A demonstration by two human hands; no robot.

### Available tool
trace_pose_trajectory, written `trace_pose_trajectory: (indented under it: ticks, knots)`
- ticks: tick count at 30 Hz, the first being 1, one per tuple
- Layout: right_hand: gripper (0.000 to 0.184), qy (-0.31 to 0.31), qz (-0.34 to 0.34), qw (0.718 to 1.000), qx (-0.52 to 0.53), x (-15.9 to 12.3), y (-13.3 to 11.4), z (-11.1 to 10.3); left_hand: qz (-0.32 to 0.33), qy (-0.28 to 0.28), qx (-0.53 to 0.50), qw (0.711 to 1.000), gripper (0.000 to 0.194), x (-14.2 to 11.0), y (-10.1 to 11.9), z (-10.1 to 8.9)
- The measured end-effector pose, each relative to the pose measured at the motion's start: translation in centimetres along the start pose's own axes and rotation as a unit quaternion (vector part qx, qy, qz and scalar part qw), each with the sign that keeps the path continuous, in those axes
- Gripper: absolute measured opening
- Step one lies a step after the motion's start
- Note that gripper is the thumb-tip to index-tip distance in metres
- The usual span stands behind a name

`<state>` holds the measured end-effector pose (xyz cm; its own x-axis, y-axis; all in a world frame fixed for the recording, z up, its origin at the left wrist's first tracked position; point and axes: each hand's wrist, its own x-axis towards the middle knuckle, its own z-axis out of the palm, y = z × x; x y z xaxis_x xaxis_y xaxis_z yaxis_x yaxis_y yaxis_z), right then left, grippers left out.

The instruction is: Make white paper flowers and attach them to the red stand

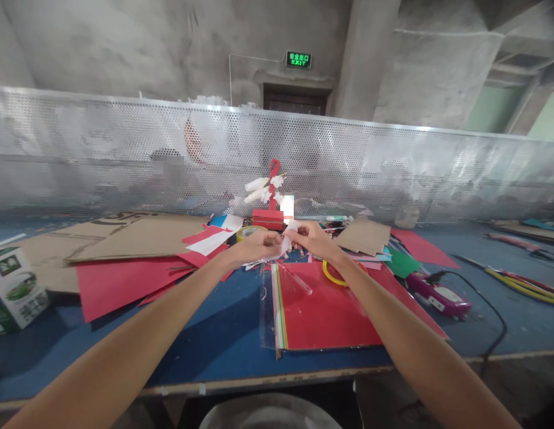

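**Thin white piece worked between two hands**

The left hand (pixel 263 241) and right hand (pixel 309 236) hold a thin, translucent white piece (pixel 286 241) above the bench (pixel 201 336), fingers narrowed in a pinch. It appears to be at a shaping or adjusting step, calling for light, even pressure against creasing. Just beyond sits a red box-like base (pixel 267 219); nearer lies a red sheet (pixel 326 322).
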<state>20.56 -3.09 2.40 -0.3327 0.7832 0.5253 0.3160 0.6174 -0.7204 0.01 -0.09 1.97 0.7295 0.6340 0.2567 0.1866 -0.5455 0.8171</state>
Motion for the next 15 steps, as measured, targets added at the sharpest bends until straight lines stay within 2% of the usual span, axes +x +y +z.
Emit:
trace_pose_trajectory:
  ticks: [5,15]
  knots:
    - [0.026,0.015,0.008,1.0,0.01,0.05,0.16,-0.06,0.013,0.031,0.004,0.999,0.02,0.01,0.12,0.31]
    - [0.029,0.023,0.015,0.999,0.017,0.18,0.35,-0.14,0.04,0.045,-0.065,0.996,0.03,0.12,0.09,0.97]
